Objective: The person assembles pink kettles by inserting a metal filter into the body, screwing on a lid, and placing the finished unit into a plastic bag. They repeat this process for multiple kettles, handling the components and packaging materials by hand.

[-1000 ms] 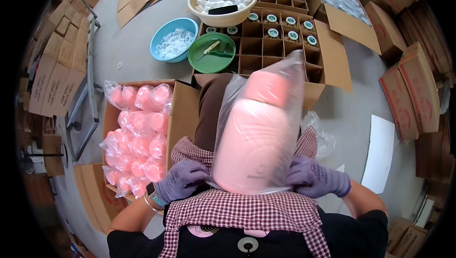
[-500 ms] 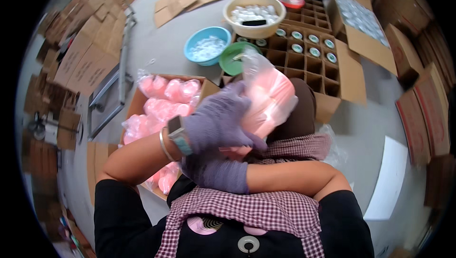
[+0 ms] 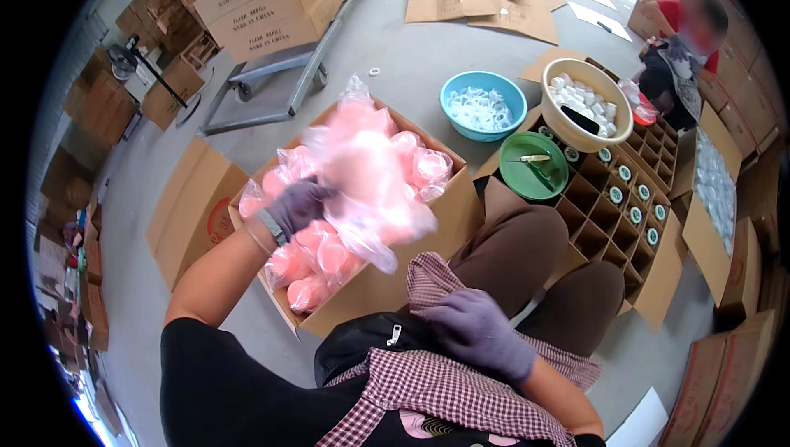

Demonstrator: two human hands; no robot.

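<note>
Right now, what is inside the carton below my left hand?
Pink, plastic-wrapped pieces show in the carton. The blurred pink bundle at the left hand covers some; the bottom is hidden.

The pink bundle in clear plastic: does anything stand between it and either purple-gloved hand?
Nothing visible separates the pink bundle from the left hand; blur hides the exact grip. Toward the right hand, the brown cardboard carton's near wall and a corner of maroon checked cloth lie across the view.
</note>
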